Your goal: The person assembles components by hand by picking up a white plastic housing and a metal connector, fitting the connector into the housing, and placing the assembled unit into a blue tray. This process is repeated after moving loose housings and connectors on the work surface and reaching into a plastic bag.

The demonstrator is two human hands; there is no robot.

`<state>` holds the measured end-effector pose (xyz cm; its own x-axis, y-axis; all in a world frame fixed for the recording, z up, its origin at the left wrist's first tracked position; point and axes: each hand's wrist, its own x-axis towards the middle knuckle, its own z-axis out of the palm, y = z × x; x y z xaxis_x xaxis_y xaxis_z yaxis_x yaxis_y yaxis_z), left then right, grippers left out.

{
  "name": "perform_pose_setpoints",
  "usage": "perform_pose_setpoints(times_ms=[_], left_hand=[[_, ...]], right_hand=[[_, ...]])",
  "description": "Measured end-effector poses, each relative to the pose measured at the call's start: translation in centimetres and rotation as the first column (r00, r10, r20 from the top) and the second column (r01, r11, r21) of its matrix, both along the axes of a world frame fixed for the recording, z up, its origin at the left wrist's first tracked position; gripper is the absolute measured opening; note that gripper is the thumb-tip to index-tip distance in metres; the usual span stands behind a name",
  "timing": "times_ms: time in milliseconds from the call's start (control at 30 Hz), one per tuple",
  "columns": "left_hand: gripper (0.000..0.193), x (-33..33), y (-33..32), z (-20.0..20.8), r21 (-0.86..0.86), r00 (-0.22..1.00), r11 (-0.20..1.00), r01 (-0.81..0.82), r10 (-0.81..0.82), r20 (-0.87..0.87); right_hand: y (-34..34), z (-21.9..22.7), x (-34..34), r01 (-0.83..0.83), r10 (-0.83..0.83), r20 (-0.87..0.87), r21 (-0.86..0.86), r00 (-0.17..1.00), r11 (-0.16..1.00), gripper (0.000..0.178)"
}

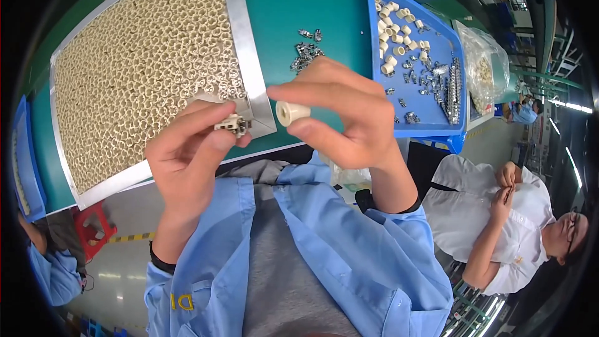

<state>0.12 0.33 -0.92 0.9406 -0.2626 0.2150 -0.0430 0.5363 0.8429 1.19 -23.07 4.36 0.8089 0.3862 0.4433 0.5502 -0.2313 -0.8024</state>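
Note:
My left hand (193, 143) is closed, with a small cream-and-metal fitting (233, 125) pinched between thumb and fingers. A cream tapered sleeve (292, 113) with a round hole in its end sits between the thumb and forefinger of my right hand (346, 112). The hole faces the fitting, and a gap separates the two parts. Just beyond my right hand, a small pile of metal parts (306, 56) lies on the green tabletop (299, 0). Beside my left hand, a metal-framed tray (246, 43) holds densely packed cream rings, some with metal pieces in them near its right corner.
On the right stands a blue tray (402, 81) with loose cream sleeves, scattered metal parts and stacked metal pieces. A clear plastic bag (486, 62) lies beyond it. Another blue tray (28, 162) is at the far left. A person in white (493, 218) stands at the right; others are farther off.

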Motion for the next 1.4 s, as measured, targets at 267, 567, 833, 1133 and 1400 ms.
perform_pose_setpoints(times_ms=[267,567,833,1133,1400], left_hand=[[0.025,-0.2,0.4,0.4,0.079,0.999,0.996,0.034,-0.035,0.013],[0.024,-0.3,0.0,0.1,-0.037,0.995,0.995,0.096,-0.097,-0.023],[0.028,-0.3,-1.1,-0.9,0.073,0.999,0.997,0.024,-0.021,-0.036],[0.032,1.3,-0.8,-0.3,0.631,0.874,0.723,-0.282,-0.078,0.479],[0.023,4.0,-4.6,1.3,0.691,0.793,0.607,-0.394,-0.156,0.589]], right_hand=[[1.9,0.4,-0.1,0.026,-0.022,0.191,-0.016,0.981,1.0,0.034],[1.8,-0.1,0.3,-0.016,0.036,0.277,-0.072,0.96,0.997,0.032],[1.5,-1.1,0.8,0.0,0.011,0.226,-0.052,0.974,0.999,0.031],[-0.4,-0.7,0.9,0.073,-0.014,0.25,-0.227,0.968,0.971,0.031],[-2.9,0.0,2.0,0.171,-0.03,0.363,-0.365,0.931,0.915,0.029]])
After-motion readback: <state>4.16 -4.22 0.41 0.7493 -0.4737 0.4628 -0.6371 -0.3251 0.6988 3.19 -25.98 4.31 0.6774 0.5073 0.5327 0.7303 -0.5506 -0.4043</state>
